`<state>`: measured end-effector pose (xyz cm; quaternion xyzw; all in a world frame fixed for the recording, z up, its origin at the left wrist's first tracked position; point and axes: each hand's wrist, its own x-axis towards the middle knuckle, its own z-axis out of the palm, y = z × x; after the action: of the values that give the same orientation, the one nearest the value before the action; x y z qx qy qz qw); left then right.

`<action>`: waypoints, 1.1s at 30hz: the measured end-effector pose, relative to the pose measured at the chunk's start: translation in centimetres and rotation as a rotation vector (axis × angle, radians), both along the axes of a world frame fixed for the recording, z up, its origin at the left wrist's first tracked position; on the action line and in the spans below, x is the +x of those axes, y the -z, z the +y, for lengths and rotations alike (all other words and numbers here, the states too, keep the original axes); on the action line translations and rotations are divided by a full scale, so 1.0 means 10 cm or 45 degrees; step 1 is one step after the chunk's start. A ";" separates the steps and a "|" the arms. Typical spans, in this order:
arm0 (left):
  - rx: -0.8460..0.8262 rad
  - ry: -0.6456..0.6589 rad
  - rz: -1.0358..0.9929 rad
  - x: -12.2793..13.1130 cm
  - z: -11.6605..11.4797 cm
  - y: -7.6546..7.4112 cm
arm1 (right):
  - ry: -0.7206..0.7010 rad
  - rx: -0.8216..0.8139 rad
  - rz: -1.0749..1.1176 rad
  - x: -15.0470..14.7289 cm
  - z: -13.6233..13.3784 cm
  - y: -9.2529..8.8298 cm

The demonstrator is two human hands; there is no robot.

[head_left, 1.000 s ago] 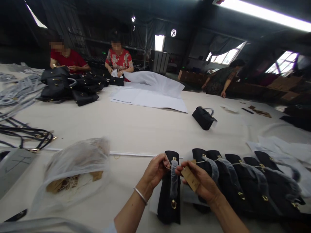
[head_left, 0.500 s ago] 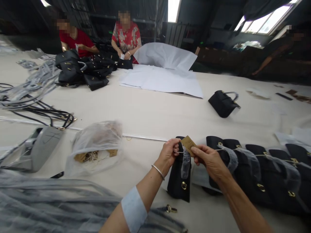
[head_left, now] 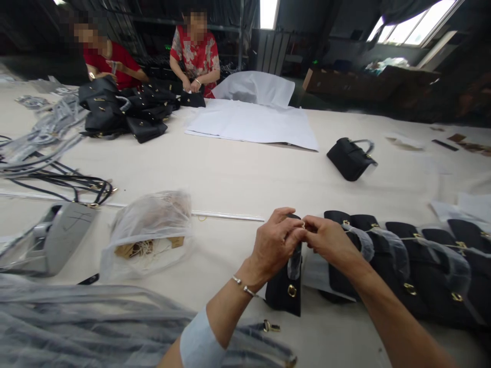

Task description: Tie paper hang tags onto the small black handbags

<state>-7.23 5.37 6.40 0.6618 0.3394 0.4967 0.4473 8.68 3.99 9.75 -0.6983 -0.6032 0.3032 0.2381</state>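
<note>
Writing first: some dark hand-drawn strokes are being shown on the grey box (head_left: 74,230), but they're not being made out as words. A pale cord (head_left: 303,225) is being pinched by the left hand (head_left: 275,245) and the right hand (head_left: 330,239), each grip being closed down at the fingertips. The black handbag (head_left: 282,291) is being supported on the desk (head_left: 226,250) right below, its plastic-wrapped handle (head_left: 294,267) being partly covered by the left hand. Compared with half a second ago, the brown tag is being hidden from view and the fingertips are being brought together. Room-wise, the right side is being crowded by a row of black handbags (head_left: 422,268), while on the left a pale stretch of desk is being left before the translucent plastic bag (head_left: 153,217).
</note>
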 end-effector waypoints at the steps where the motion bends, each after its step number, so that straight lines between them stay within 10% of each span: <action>1: -0.027 -0.055 0.006 -0.03 0.02 0.02 | 0.078 -0.033 0.163 0.01 -0.01 0.04; 4: -0.257 -0.200 -0.014 -0.05 0.17 0.15 | 0.238 -0.070 0.603 0.05 -0.03 0.18; 9: -0.780 0.181 -0.193 0.05 0.44 0.45 | 0.388 -0.011 0.866 0.12 -0.13 0.36; 24: -1.014 -0.322 -0.306 -0.10 0.70 1.11 | 0.305 -0.281 0.362 -0.16 -0.70 0.56; 33: -0.951 -0.323 -0.044 -0.47 0.13 1.22 | 0.427 -0.096 0.678 -0.38 -0.80 0.64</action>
<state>-11.95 6.66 -5.76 0.3980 0.5680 0.4015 0.5981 4.89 -4.03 3.33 -0.6926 -0.3844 0.4540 0.4081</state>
